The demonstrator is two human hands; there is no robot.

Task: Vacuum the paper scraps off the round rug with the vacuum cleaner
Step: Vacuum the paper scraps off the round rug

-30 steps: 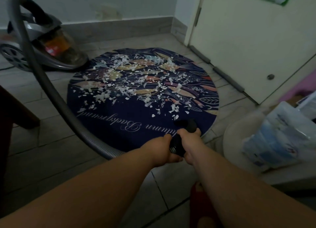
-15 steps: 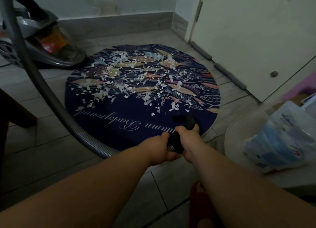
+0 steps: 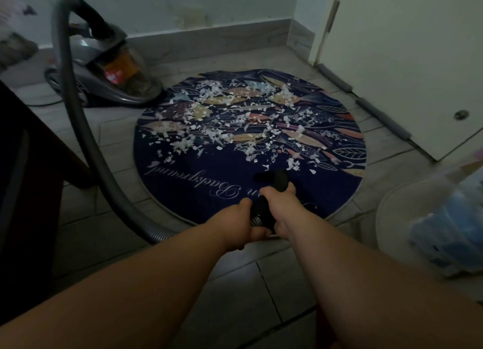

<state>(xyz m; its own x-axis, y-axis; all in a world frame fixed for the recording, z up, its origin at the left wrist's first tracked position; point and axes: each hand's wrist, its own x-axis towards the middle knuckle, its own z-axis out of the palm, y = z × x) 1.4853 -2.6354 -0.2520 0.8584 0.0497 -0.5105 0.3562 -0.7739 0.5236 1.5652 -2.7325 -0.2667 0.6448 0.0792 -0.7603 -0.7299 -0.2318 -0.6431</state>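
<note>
A round dark-blue rug with fish and leaf prints lies on the tiled floor. White paper scraps cover its far and middle parts. The grey canister vacuum cleaner stands at the rug's far left edge. Its ribbed grey hose loops down the left side to a black nozzle over the rug's near edge. My left hand grips the hose end. My right hand grips the black handle just behind the nozzle.
A cream door with grey foam strips along its bottom stands to the right. A pale round seat or tub with a plastic bag is at the near right. Dark wooden furniture lines the left edge.
The view has swung left, so the rug and vacuum cleaner sit further right in frame. Both hands keep their hold, and the nozzle stays over the rug's near edge.
</note>
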